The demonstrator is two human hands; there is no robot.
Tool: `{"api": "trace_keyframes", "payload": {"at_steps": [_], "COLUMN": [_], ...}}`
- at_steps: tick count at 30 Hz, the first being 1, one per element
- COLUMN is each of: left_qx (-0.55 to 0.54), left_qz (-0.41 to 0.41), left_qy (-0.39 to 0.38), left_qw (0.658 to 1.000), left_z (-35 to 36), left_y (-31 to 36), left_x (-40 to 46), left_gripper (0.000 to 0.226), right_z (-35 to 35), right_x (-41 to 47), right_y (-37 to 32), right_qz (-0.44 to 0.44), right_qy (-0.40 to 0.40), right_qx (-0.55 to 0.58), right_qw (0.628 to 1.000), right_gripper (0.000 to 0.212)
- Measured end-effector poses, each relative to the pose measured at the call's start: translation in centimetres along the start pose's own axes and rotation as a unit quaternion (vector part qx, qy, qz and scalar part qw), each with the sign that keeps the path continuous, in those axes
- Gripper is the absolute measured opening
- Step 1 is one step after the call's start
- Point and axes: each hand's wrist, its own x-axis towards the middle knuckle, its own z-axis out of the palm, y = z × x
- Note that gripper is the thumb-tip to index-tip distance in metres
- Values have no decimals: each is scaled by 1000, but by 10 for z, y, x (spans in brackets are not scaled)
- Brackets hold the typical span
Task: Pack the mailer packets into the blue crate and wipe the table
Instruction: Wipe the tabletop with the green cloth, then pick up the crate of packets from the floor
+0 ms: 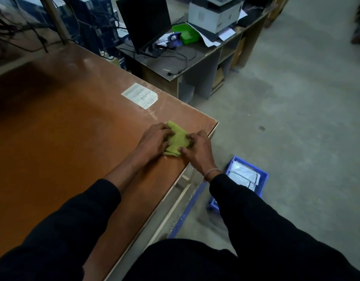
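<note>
Now both of my hands are on the green cloth (pixel 178 138), which lies folded on the brown table (pixel 63 128) near its right corner. My left hand (pixel 154 141) covers the left side of the cloth, with the fingers bent over its edge and pressing it down. My right hand (pixel 197 148) holds the right side, the fingertips curled onto the fabric and the thumb touching the near edge, so the cloth is gripped between the two hands. On my right wrist there is a thin bracelet (pixel 211 173).

Down on the grey floor, just beside the table and partly hidden behind my right sleeve, stands the blue crate (pixel 263 180). The mailer packets (pixel 244 175) lie inside it, pale and flat, one on another.

Farther on the table a white paper label (pixel 139 95) is stuck flat to the surface. Behind the table stands a grey desk (pixel 195 63) with a dark monitor (pixel 144 23), a green tray (pixel 185 33) and a white printer (pixel 213 15).
</note>
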Motion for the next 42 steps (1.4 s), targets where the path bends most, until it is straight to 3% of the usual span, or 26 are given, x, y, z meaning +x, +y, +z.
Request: {"api": "trace_keyframes", "payload": {"at_steps": [8, 13, 15, 19, 23, 29, 34, 42], "left_qx": [-2, 77, 55, -83, -159, -216, -198, -176], "left_qz": [-15, -9, 19, 159, 223, 143, 47, -71], "left_qy": [-5, -24, 14, 108, 48, -77, -174, -251], "left_qw": [1000, 997, 998, 978, 961, 963, 963, 949], "left_z": [-3, -11, -12, 4, 58, 159, 240, 343], "left_y": [0, 21, 33, 77, 140, 231, 273, 283], "left_x": [5, 5, 1, -6, 3, 24, 39, 73], "left_gripper": [44, 50, 47, 32, 28, 33, 40, 55], "right_z": [-7, -14, -24, -52, -82, -138, -168, -164], "right_x": [-2, -20, -32, -60, -93, -144, -182, -191], "right_y": [-2, 14, 26, 71, 137, 251, 353, 476], "right_qz": [8, 13, 15, 71, 166, 259, 319, 377], "right_qy": [27, 54, 85, 112, 132, 156, 154, 63], "right_qx": [-102, 82, 112, 112, 112, 106, 110, 121], "right_qw": [994, 995, 990, 985, 971, 947, 929, 916], "right_gripper": [60, 52, 43, 38, 34, 37, 40, 55]}}
